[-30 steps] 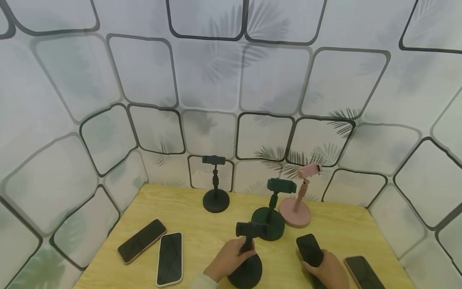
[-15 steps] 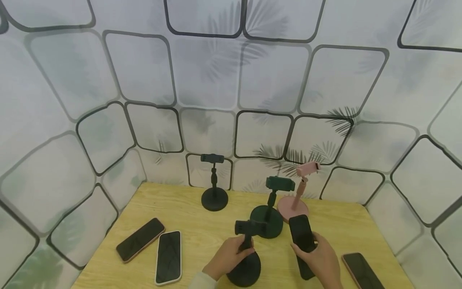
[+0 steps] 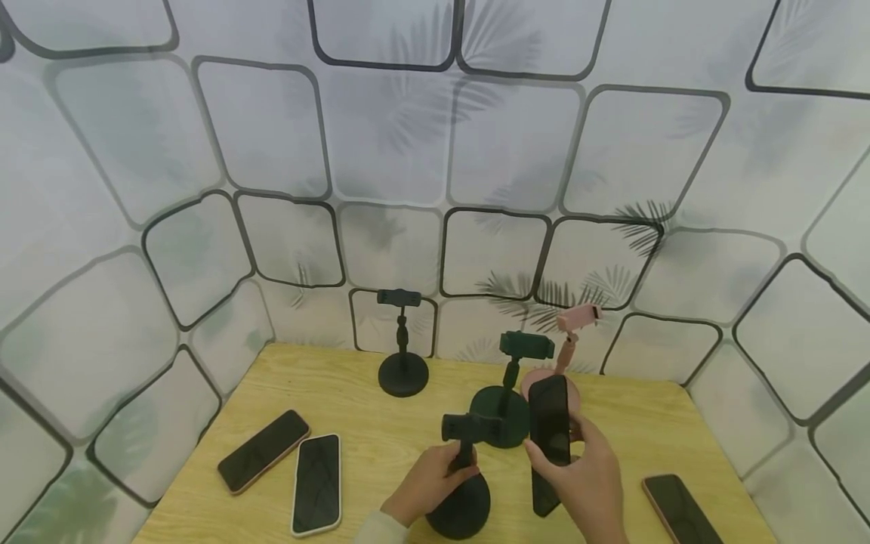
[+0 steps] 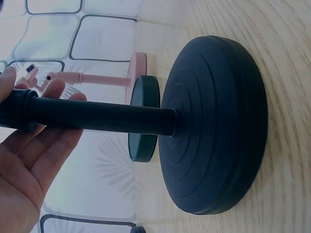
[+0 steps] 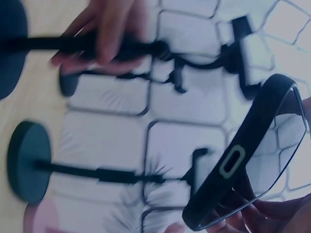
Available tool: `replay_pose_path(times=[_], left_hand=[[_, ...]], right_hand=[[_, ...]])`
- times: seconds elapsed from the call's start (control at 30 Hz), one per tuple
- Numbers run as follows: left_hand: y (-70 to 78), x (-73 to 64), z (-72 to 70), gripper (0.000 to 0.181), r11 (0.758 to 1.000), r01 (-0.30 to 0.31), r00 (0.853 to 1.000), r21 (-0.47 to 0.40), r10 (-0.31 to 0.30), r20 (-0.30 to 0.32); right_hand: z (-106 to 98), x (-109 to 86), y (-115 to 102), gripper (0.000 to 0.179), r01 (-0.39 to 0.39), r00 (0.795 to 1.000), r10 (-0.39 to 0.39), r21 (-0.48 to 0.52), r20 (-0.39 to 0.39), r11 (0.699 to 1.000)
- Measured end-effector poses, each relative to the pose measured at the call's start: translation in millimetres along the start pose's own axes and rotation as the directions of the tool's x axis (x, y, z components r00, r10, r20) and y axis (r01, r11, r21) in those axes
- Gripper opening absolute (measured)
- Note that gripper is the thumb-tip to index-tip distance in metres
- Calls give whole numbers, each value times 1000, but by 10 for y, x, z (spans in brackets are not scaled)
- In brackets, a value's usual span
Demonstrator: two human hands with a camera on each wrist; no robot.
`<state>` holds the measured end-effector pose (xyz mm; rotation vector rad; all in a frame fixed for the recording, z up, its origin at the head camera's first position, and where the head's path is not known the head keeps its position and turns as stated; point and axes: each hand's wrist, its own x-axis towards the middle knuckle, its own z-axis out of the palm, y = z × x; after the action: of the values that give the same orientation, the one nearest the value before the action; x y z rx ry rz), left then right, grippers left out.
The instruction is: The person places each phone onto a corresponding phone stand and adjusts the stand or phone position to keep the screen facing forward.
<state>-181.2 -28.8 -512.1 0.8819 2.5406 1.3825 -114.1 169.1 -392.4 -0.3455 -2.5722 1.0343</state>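
My left hand [image 3: 430, 483] grips the post of a black phone stand [image 3: 464, 508] that stands on the table near the front. In the left wrist view, the curled fingers wrap the upper part of the post, above the round base [image 4: 214, 126]. My right hand [image 3: 590, 477] holds a black smartphone [image 3: 549, 427] by its long edges, raised and tilted beside this stand. In the right wrist view, the phone [image 5: 243, 155] is close to the black stand's clamp [image 5: 243, 58], and whether they touch I cannot tell.
Behind my hands stand a dark green phone stand [image 3: 526, 346], a pink one [image 3: 578, 317] and another black one [image 3: 403, 374]. Two phones lie at the left, one pink-edged [image 3: 265, 452] and one white-edged [image 3: 317, 483]. Another phone [image 3: 682, 510] lies at the right on the wooden table [image 3: 381, 446].
My right hand has lifted the black smartphone and carried it left and away from me, toward the black stand, turning it more upright. The left hand has kept its grip on the stand.
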Motion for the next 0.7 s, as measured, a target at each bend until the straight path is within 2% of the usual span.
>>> replay_pose_path(times=[0.13, 0.4, 0.53, 0.7], left_hand=[[10, 1, -8, 10, 1000, 6, 1000, -5, -6, -6], [-5, -1, -16, 14, 1000, 6, 1000, -24, -6, -11], [-12, -7, -18, 15, 1000, -7, 1000, 2, 7, -20], [-6, -13, -13, 17, 999, 12, 1000, 33, -11, -8]], right_hand=[[-13, -75, -195, 59, 30, 999, -29, 80, -18, 996], [72, -205, -470, 60, 81, 997, -78, 217, -19, 973], [130, -268, -590, 61, 110, 994, -106, 225, -28, 968], [204, -327, -680, 67, 67, 998, -61, 210, -35, 975]])
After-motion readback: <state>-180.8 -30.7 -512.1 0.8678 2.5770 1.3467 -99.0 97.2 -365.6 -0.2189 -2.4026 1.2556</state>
